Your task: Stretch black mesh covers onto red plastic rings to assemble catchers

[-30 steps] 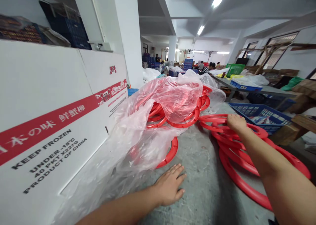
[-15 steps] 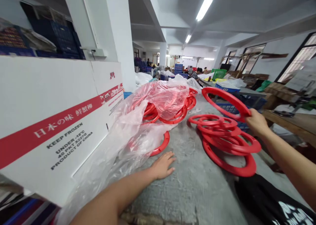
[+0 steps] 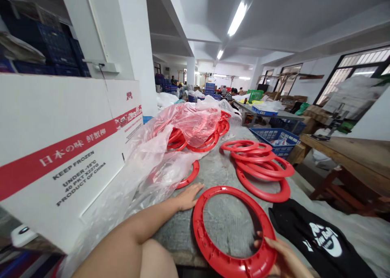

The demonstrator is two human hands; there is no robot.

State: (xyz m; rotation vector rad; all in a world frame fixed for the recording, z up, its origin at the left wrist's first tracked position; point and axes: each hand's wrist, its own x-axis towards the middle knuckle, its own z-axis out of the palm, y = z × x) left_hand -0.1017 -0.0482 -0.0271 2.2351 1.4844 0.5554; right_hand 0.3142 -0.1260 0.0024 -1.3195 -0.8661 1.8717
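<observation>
My right hand point(image 3: 282, 255) grips a red plastic ring point(image 3: 201, 233) by its right rim, low and close to me, with the ribbed underside showing. Resting on the grey table point(image 3: 170, 237), my left hand point(image 3: 189, 196) lies flat with fingers outstretched, just left of the held ring. Past its fingertips, another red ring point(image 3: 192, 175) is partly hidden under a clear plastic bag point(image 3: 152, 176). More red rings point(image 3: 224, 127) show at the bag's mouth. On the right, several red rings point(image 3: 263, 194) lie in a loose, overlapping pile.
A white carton point(image 3: 70, 115) stands along the left side. Black cloth point(image 3: 304, 225) with white print lies at the right front. Beyond the right edge are a blue crate point(image 3: 274, 137) and a wooden table point(image 3: 350, 148). A seated person point(image 3: 229, 94) is far back.
My right hand has brought the ring from above the pile down and toward me, turning its underside into view. My left hand stays on the table. The view has shifted rightward.
</observation>
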